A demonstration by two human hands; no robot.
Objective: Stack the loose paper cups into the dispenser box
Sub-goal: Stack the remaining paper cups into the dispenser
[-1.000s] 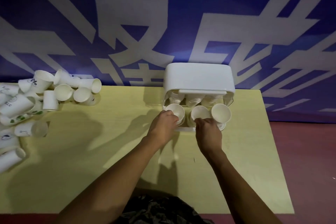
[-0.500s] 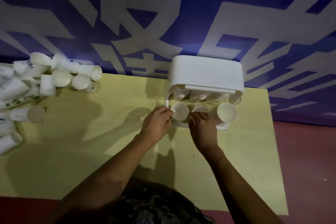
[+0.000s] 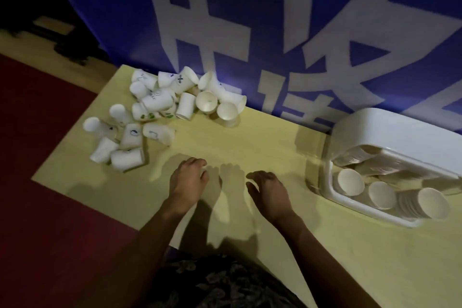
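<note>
Both hands have left the dispenser box (image 3: 390,132), where a moment ago they were pressed against the cup mouths in its front opening, and now hover over the bare middle of the desk (image 3: 262,137), between the box and the heap of loose paper cups (image 3: 160,112). The view has swung left with them, so the heap now sits near the far left corner of the desk and the box at the far right edge.

The left hand (image 3: 186,184) is palm down with fingers loosely curled; a pale fleck shows at its fingertips, too small to say whether anything is pinched there. The right hand (image 3: 268,194) is spread, thumb and fingers apart, holding nothing.

Inside the box, 3 rows of nested cups (image 3: 380,194) lie on their sides with open mouths facing the front opening; the rightmost row juts slightly past the front rim.

My reading is that 1 loading step has ended and the reach for the next cups is under way. More than 15 cups lie tumbled in the heap, several with green or dark markings, so most of the work appears to remain. Cups lie at all angles, so each will need turning mouth-first before it nests.
</note>
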